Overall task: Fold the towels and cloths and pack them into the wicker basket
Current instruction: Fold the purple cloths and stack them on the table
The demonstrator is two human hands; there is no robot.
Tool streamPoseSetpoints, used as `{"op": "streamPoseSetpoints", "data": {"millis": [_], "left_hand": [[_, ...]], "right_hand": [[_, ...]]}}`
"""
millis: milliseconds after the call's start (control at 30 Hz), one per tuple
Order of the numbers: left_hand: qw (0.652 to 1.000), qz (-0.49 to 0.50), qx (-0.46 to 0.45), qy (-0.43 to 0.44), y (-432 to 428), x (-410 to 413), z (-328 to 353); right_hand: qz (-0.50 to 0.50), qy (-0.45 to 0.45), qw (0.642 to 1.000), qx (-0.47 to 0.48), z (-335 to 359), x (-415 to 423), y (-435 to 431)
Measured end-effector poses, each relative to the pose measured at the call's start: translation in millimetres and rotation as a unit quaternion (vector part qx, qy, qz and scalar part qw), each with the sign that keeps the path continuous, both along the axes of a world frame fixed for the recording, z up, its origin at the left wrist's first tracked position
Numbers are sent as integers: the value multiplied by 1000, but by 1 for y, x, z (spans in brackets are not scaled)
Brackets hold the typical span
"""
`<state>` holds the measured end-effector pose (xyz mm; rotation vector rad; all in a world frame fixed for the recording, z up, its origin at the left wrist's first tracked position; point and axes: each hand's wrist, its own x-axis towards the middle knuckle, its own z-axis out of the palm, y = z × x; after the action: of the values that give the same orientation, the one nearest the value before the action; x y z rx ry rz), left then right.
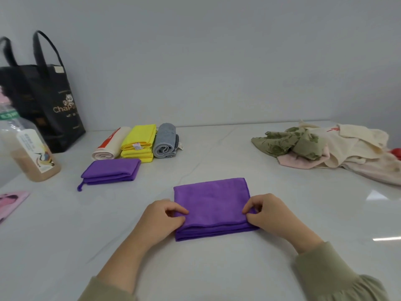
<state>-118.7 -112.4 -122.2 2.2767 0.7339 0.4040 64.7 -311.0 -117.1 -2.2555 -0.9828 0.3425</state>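
On the desk, at nine o'clock, a bottle stands before a black bag. Toward eleven lie a folded purple cloth, a white roll, yellow cloths and a grey roll. At six, the left hand and right hand each have the grip pinched on a near corner of the purple towel, folded flat. At two o'clock, unfolded cloths sit heaped.
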Motion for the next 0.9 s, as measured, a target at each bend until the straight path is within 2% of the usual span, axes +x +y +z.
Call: {"op": "streamPoseSetpoints", "data": {"millis": [33, 67, 100, 167, 233, 400, 667, 767, 900], "left_hand": [[994, -11, 113, -10, 0, -1, -2], [981, -36, 185, -39, 0, -1, -5], [972, -64, 215, -63, -1, -1, -6], [966, -120, 213, -84, -6, 0, -7], [966, -160, 196, -55, -10, 0, -7], [970, -157, 171, -71, -8, 1, -16], [966, -174, 159, -109, -11, 1, -17], [965, -198, 150, -82, -12, -2, -19], [967, -202, 135, -69, -12, -3, -20]], "right_hand": [[0, -44, 999, -4, -3, 0, -2], [0, -93, 996, -1, -5, 1, -3], [3, -134, 991, 13, -7, 2, -5], [23, -165, 983, 72, -9, 2, -5], [61, -148, 982, 99, -7, 0, -4], [131, -113, 985, 13, -9, -3, -2], [119, -94, 988, 27, -9, -3, -3], [122, -90, 988, 25, -11, -2, -3], [109, -203, 961, 156, -13, -5, -6]]}}
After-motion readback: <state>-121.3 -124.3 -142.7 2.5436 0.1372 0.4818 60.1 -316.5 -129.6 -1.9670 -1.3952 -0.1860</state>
